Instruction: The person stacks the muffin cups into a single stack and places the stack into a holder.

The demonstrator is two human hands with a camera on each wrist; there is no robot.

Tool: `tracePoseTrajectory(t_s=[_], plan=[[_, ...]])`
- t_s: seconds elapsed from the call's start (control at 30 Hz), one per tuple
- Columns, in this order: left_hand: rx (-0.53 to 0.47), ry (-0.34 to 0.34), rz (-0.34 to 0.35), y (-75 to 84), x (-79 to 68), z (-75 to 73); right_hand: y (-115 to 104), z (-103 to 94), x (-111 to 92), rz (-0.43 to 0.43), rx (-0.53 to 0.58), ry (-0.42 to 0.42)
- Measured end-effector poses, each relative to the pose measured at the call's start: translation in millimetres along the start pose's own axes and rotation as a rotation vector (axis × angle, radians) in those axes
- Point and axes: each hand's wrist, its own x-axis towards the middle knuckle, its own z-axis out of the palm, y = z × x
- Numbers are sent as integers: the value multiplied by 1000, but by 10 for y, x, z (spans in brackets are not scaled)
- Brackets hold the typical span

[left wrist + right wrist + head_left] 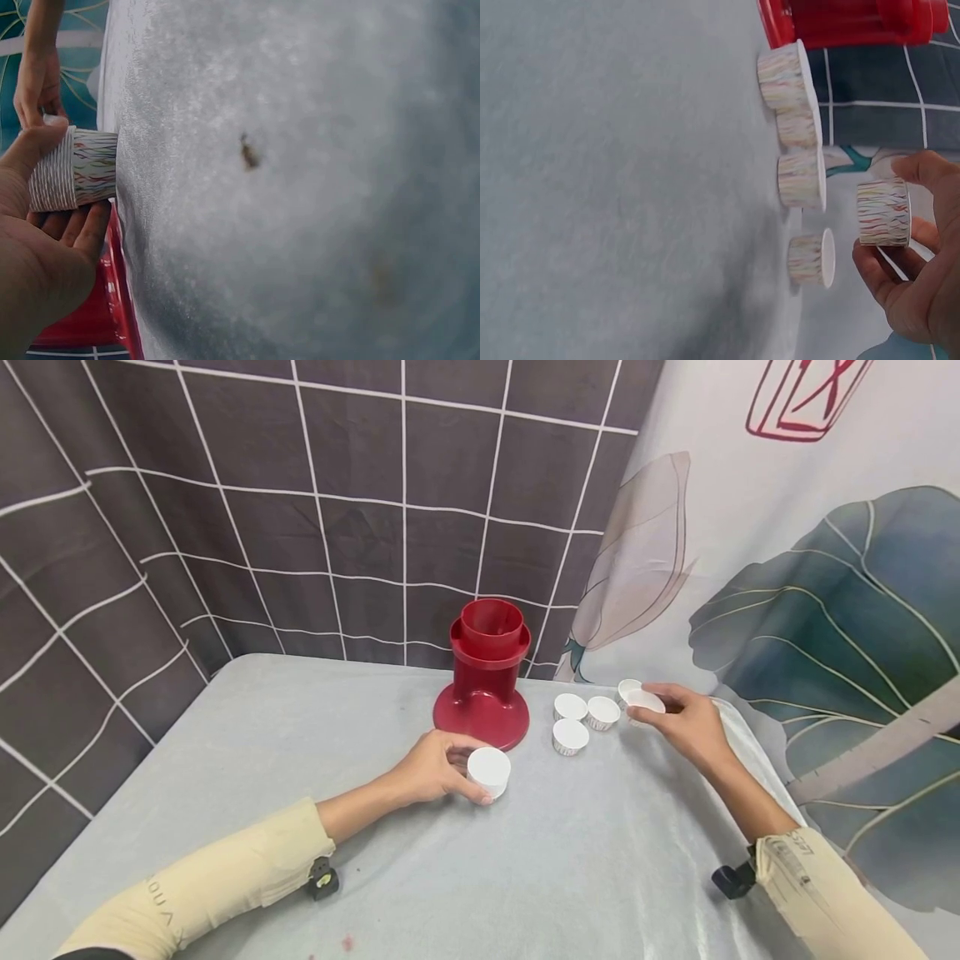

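Note:
My left hand (431,770) grips a stack of nested white paper cups (489,770) in front of the red stand. In the left wrist view the stack (96,166) stands with its patterned base at the cloth, thumb on one side and fingers on the other. At the right, my right hand (692,727) pinches a single paper cup (647,701) between thumb and fingers. The right wrist view shows this cup (883,213) raised off the table, streaked with coloured lines. Just behind it, another paper cup (810,259) sits on the cloth.
Three more paper cups (571,737) stand close together between the stand and my right hand. The red stand (489,681) has a round base and an open tube on top. A grey cloth covers the table (300,735); curtains (352,543) hang behind its back edge.

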Motion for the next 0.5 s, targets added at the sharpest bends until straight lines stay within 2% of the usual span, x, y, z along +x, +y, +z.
tracePoseTrajectory(t_s=[0.23,0.5], plan=[[30,7,-3,1,2,-3,-133,75,15,-29,2,-20],[30,3,1,3,0,1,-234,174,19,-74,58,-39]])
